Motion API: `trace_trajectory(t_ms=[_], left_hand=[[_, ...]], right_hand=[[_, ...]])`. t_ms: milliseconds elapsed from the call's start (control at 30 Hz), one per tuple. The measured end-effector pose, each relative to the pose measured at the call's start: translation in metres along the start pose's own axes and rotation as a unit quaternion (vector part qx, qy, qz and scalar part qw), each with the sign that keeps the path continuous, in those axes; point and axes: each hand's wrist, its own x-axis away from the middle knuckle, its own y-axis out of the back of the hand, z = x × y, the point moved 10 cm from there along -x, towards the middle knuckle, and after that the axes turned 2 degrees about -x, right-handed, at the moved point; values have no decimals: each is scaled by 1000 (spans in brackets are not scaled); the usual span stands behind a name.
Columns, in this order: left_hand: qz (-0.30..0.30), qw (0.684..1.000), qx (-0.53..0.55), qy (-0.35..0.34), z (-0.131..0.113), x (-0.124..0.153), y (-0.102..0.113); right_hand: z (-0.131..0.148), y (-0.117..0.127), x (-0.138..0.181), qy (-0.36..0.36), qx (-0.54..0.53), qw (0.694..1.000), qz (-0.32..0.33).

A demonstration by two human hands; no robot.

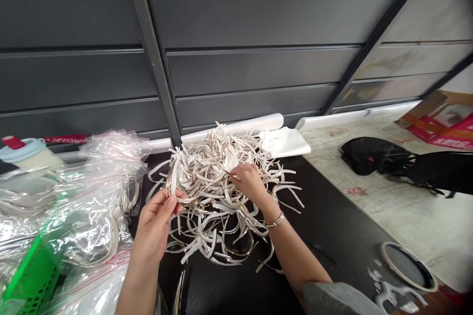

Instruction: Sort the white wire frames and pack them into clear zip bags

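A tangled heap of thin curved strips [207, 167], white on one side and shiny metallic on the other, lies on the black table. At the heap's left edge, my left hand [158, 214] is closed on several of these curved strips, held upright between thumb and fingers. My right hand [249, 182] reaches into the middle of the heap with its fingers pinched on a curved strip; its fingertips are partly hidden among the others. Looser strips spread over the table toward me.
Clear zip bags [88, 206] holding curved strips are piled at left, beside a green basket [31, 275]. Behind the heap lie a white roll [254, 124] and a folded white sheet [286, 142]. A tape roll [430, 280] sits at right; a pink box [443, 118] stands beyond.
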Motion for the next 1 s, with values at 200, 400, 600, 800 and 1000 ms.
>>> trace_trajectory(t_ms=[200,400,600,800,1000], left_hand=[[29,998,-50,20,4,2,-10],[40,996,-67,38,12,1,-22],[18,996,-49,67,26,3,-24],[13,997,-44,64,26,5,-26],[21,997,-48,65,26,3,-23]], right_hand=[[-11,30,9,-85,-329,936,-93],[-28,25,22,-163,-628,742,-169],[-34,13,24,-200,-718,641,-185],[-24,7,20,-209,-775,587,-110],[-21,26,18,-147,-606,775,-104]])
